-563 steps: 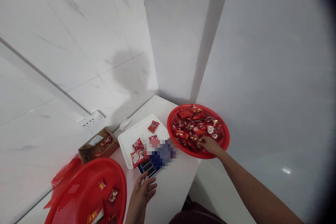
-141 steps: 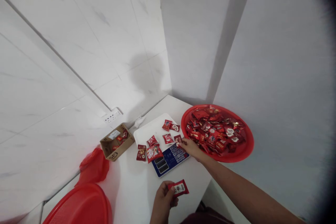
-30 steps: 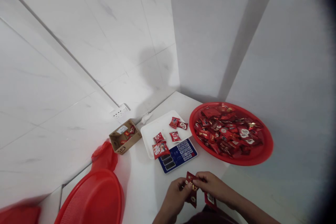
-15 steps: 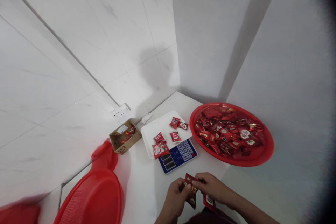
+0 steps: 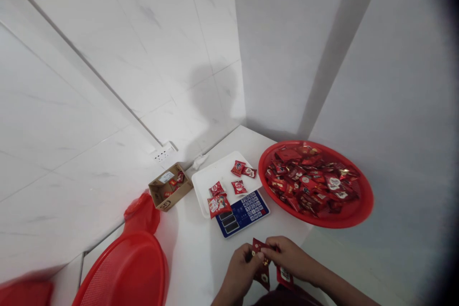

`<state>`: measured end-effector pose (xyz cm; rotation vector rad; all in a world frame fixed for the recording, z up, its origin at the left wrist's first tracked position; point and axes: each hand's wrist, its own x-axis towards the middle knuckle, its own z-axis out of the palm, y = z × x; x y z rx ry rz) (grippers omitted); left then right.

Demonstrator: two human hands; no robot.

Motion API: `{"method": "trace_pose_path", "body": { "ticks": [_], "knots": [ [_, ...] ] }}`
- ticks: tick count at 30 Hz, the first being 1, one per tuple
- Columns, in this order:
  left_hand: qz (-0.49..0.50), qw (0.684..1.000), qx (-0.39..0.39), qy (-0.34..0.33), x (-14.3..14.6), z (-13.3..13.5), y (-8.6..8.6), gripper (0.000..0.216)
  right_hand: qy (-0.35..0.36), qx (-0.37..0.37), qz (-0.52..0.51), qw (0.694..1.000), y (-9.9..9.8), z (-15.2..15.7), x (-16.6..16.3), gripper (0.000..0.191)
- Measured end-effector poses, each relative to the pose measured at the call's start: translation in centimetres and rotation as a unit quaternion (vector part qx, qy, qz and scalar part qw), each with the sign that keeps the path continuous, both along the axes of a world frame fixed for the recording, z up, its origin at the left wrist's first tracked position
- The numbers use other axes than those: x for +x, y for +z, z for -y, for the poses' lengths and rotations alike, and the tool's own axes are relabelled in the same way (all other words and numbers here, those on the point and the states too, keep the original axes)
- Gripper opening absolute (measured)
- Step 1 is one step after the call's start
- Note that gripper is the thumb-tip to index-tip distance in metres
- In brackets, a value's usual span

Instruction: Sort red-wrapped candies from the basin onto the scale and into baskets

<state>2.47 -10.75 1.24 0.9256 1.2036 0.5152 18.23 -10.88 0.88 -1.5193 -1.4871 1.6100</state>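
My left hand [image 5: 239, 270] is closed, its thumb and fingers pinching a small dark red snack packet [image 5: 263, 278] with gold and white print. My right hand [image 5: 289, 256] grips the same packet from the other side, its thumb close to the left one. Under the right hand shows a second red packet [image 5: 285, 275] with a white patch; whether the fingers hold it I cannot tell. Beyond the hands is a digital scale [image 5: 247, 213] with a blue keypad. Several red packets [image 5: 239, 187] lie on its white tray [image 5: 202, 179], one larger packet [image 5: 219, 205] overlapping the front edge.
Right of the scale, a round red basket [image 5: 366, 205] is heaped with red packets. An open cardboard box [image 5: 175, 198] with a few packets stands left of the tray. Nearer on the left is another red basket [image 5: 132, 267]. Walls meet behind the white table [image 5: 193, 258].
Both hands stay almost in place on the packet, with only slight finger movement. The packets on the scale and in the basket lie as before.
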Motion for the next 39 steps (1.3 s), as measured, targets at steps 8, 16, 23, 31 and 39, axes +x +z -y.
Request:
{"method": "trace_pose_path", "body": {
  "ticks": [8,16,23,31,39],
  "knots": [
    [0.009,1.0,-0.004,0.017,0.24,0.06,0.4,0.043,0.014,0.019,0.01,1.0,0.05,-0.08,0.02,0.028],
    [0.038,0.999,0.0,0.016,0.33,0.05,0.71,0.043,0.016,0.02,0.023,0.999,0.55,-0.13,0.04,0.024],
    [0.046,0.999,0.016,0.007,0.24,0.08,0.38,0.042,0.022,0.026,0.037,0.999,0.34,-0.16,0.08,0.024],
    [0.046,0.998,-0.036,0.004,0.26,0.2,0.56,0.047,0.014,0.014,0.025,0.999,0.47,-0.18,0.03,0.023],
    [0.09,0.993,-0.071,-0.006,0.12,0.35,0.41,0.043,0.02,0.024,0.043,0.999,0.18,0.16,-0.09,0.02]
  ]
}}
